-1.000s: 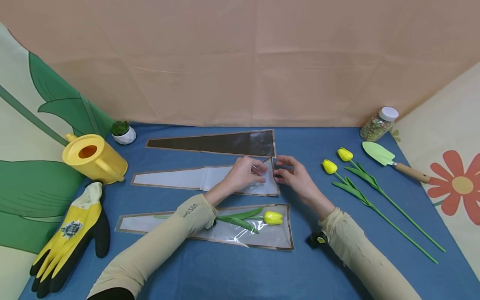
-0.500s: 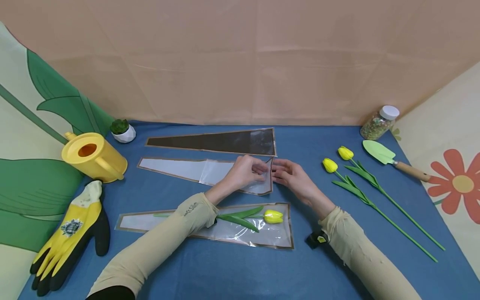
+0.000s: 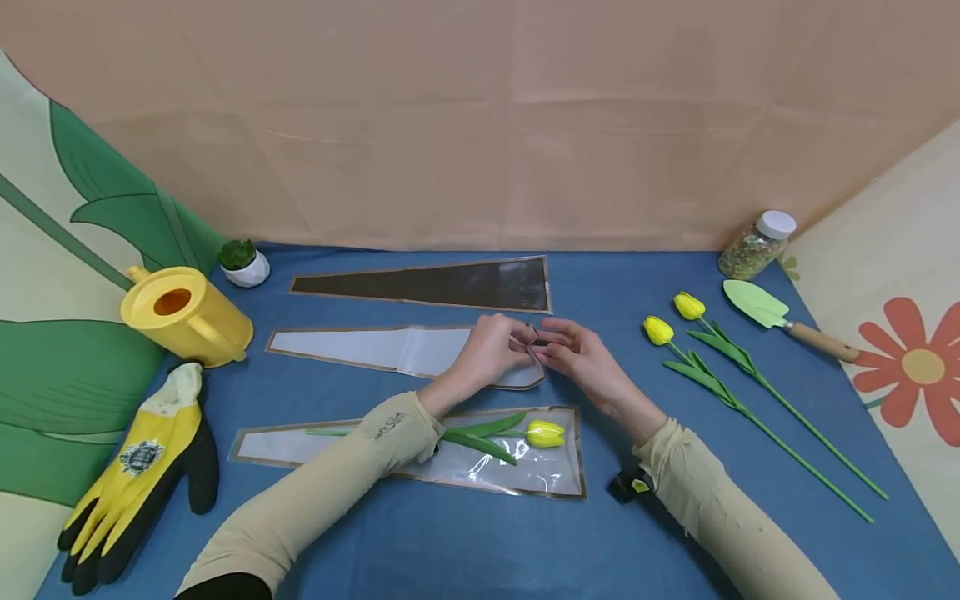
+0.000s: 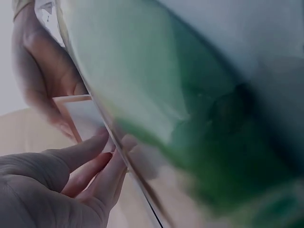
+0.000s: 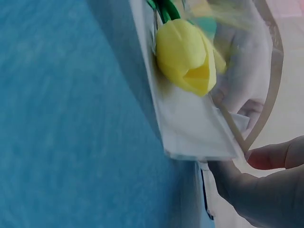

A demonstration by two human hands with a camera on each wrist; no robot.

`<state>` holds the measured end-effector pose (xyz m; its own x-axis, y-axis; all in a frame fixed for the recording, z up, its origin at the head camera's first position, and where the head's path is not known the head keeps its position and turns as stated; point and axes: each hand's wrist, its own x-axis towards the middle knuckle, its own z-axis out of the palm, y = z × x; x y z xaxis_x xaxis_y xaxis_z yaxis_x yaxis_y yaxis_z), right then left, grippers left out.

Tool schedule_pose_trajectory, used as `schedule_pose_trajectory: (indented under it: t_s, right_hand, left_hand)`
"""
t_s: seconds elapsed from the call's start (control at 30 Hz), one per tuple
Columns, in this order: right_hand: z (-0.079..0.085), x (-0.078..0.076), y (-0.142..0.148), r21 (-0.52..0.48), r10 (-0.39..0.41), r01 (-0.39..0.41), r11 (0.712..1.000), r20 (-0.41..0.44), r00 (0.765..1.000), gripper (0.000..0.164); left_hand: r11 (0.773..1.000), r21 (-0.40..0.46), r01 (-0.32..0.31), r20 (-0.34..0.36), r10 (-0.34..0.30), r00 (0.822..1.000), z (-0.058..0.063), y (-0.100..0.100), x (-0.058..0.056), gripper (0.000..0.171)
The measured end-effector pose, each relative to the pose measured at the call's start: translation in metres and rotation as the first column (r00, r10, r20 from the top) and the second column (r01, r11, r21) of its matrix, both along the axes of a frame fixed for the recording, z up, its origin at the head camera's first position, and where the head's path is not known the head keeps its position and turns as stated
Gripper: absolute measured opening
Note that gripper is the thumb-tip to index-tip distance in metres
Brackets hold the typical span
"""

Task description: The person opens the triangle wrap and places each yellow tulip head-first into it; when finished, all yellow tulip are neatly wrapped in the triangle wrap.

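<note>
Fingers of the left hand pinched the light pouch along its wide end, while the right hand's thumb and fingertips pinched it near a corner; I could not tell how many layers each held. This pouch lay between the dark pouch and the near pouch holding a tulip. Its wide end bowed upward, so uneven pulling could have creased or torn the film, and a dipping left forearm could have nudged the near pouch.
</note>
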<state>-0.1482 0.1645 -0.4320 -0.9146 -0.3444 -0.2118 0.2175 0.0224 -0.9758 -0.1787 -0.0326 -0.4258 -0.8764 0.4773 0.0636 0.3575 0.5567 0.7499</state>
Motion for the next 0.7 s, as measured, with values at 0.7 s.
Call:
schedule_pose_trajectory:
  t_s: [0.7]
  right_hand:
    - [0.0005,0.0054,-0.0024,0.023,0.001,-0.001,1.000,-0.001,1.000,0.051]
  left_hand:
    - [0.993,-0.092,-0.079,-0.125,0.067,0.990,0.0016,-0.0001,0.0000,0.012]
